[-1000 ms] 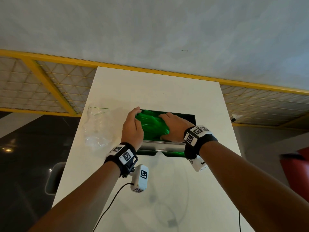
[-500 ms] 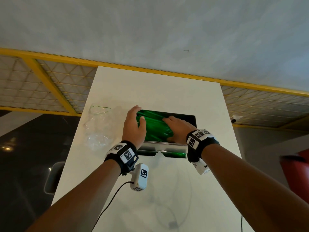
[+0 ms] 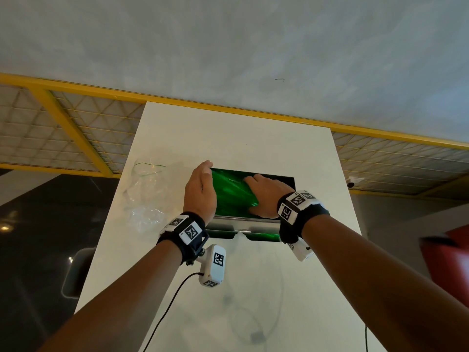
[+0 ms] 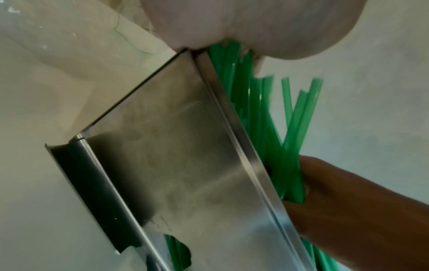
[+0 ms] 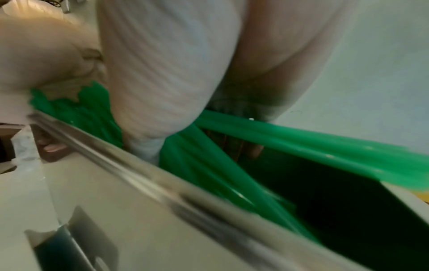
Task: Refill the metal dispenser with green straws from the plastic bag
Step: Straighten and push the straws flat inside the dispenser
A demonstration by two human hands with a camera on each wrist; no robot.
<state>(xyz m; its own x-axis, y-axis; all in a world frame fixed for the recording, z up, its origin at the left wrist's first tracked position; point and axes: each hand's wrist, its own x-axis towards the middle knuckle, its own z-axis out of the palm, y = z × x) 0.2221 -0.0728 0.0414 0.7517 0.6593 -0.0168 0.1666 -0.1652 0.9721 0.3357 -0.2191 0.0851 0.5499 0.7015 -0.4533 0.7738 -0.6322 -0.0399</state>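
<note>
The metal dispenser (image 3: 243,222) stands open-topped in the middle of the white table (image 3: 228,138), with green straws (image 3: 228,191) piled in it. My left hand (image 3: 200,189) stands flat, fingers straight, against the dispenser's left end and the straw tips. My right hand (image 3: 266,196) lies on the pile with its fingers curled round a bunch of straws. In the left wrist view the straws (image 4: 290,128) fan out above the steel wall (image 4: 174,165) from my right hand (image 4: 359,210). The right wrist view shows straws (image 5: 301,143) crossing under my palm (image 5: 174,64). The clear plastic bag (image 3: 144,196) lies crumpled left of the dispenser.
A yellow-framed mesh railing (image 3: 76,138) runs behind the table. A black cable (image 3: 165,316) trails over the near part of the table. A red object (image 3: 451,260) sits past the right edge, and dark floor lies to the left.
My left hand has uncurled from the straws' left end and now stands flat against it. My right hand stays on the pile, nearly in place.
</note>
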